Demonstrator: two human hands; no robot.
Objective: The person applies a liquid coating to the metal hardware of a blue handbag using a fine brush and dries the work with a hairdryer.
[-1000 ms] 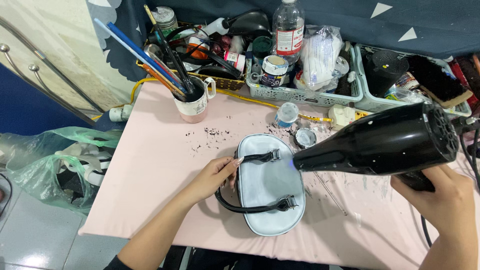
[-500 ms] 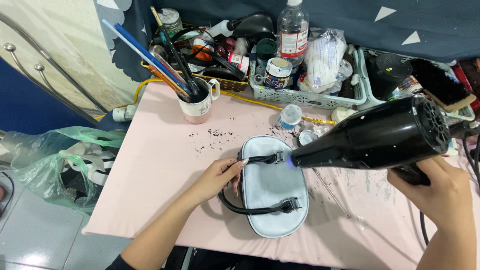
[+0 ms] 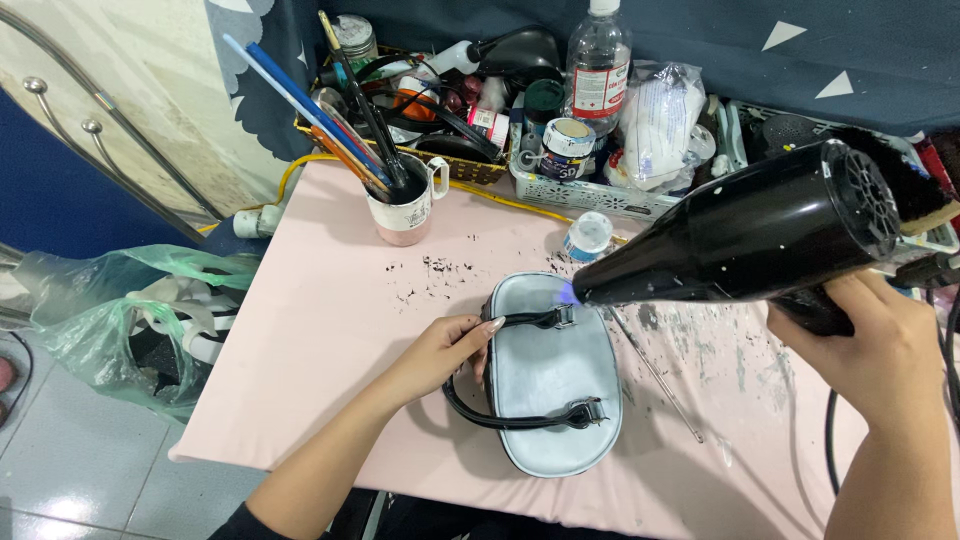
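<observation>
The left half of the pink table [image 3: 310,340] lies open, from the near edge up to the brush-filled mug [image 3: 405,205], with only dark crumbs [image 3: 435,272] scattered there. Along the far edge the way is blocked by a wicker basket [image 3: 455,160], a white tray [image 3: 590,195] of jars and a clear bottle [image 3: 598,70]. A small jar [image 3: 587,235] and a thin metal rod [image 3: 655,375] sit right of centre, beside the pale blue handbag [image 3: 555,380]. The black hair dryer [image 3: 760,230] hangs over the right side.

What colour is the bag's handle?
Black handle on a pale blue bag; head view shows it.
</observation>
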